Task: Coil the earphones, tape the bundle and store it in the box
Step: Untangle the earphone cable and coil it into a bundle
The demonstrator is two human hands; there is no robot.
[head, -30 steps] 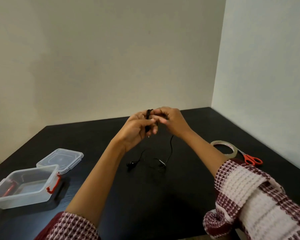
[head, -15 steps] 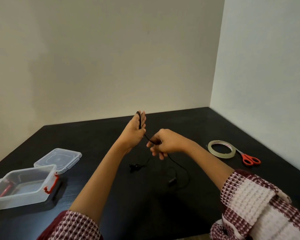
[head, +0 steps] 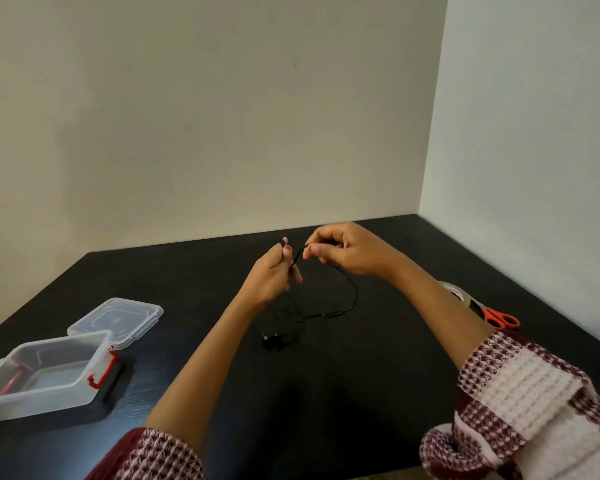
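Observation:
The black earphones' cable (head: 351, 292) runs from both raised hands down to the dark table (head: 326, 393), where the earbuds (head: 273, 340) lie. My left hand (head: 274, 275) is held upright with cable turns wound round its fingers. My right hand (head: 347, 249), just to its right, pinches the loose cable between thumb and fingertips. A clear plastic box (head: 45, 379) with red latches stands open at the left. A roll of clear tape (head: 456, 292) lies at the right, partly behind my right forearm.
The box's clear lid (head: 116, 318) lies flat behind the box. Orange-handled scissors (head: 501, 319) rest beside the tape near the right wall. Walls close the table at the back and right.
My right hand, which had dropped low with the cable half a second ago, has risen again beside my left fingers. The loose cable on the table has shifted right into a wide loop.

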